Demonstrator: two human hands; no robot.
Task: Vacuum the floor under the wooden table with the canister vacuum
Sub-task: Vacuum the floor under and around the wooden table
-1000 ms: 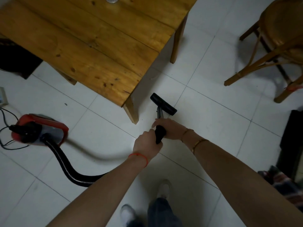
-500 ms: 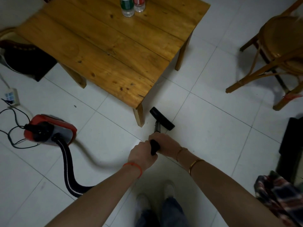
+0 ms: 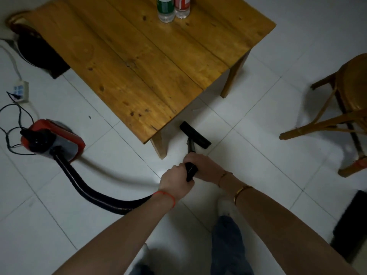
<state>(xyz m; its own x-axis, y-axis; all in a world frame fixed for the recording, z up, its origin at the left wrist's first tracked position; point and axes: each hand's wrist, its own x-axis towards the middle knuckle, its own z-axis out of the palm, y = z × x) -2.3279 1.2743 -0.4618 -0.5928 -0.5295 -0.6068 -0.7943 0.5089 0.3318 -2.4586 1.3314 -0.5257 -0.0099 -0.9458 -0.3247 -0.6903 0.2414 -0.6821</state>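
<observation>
Both my hands clench the vacuum wand, nozzle on the tiles just beside the counter's near leg.

My left hand (image 3: 174, 180) and right hand (image 3: 204, 167) each keep a closed grip round the wand (image 3: 191, 155); its floor nozzle (image 3: 195, 134) lies outside the wooden counter (image 3: 139, 62), close to the near leg (image 3: 158, 145). The canister vacuum (image 3: 52, 140) sits well to my left, its hose (image 3: 89, 192) curving across the floor. Two bottles (image 3: 172, 7) stand on the counter; a wooden chair (image 3: 337, 116) stands to the right.
</observation>
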